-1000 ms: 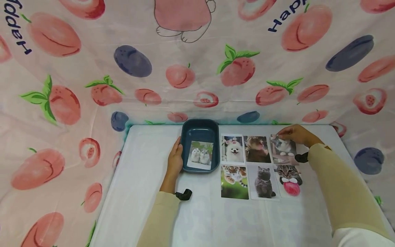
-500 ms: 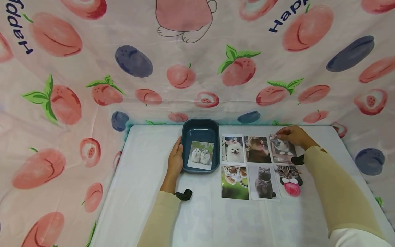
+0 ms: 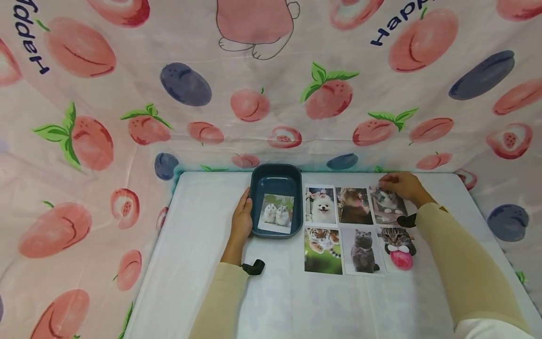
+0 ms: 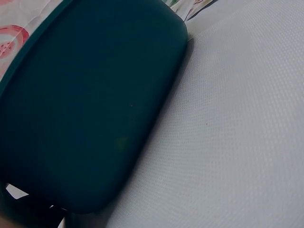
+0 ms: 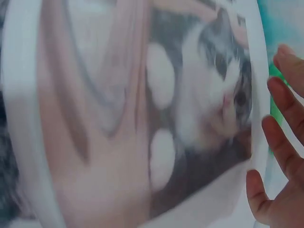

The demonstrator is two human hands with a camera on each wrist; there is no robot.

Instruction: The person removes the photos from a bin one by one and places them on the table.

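My left hand (image 3: 241,219) lies against the left side of a dark blue tray (image 3: 277,181), its fingers fairly straight along the wall. In the left wrist view the tray's outer wall (image 4: 90,109) fills the left half and hides the fingers. Inside the tray lies a photo card of two hamsters (image 3: 276,214). My right hand (image 3: 404,185) is at the top edge of a grey-and-white cat card (image 3: 386,203), the far right one in the back row. The right wrist view shows its fingers (image 5: 285,142) spread and slightly bent beside the card's edge.
Photo cards lie in two rows right of the tray: a white dog (image 3: 322,207), a blurry brown picture (image 3: 354,207), a tiger cub (image 3: 323,256), a grey cat (image 3: 362,252) and a tabby (image 3: 400,249). A fruit-print cloth (image 3: 283,84) hangs behind the white table (image 3: 195,292).
The grey-and-white cat card has shifted slightly left and straightened in the back row, my right hand moving slightly with it. My left hand and the tray stay put.
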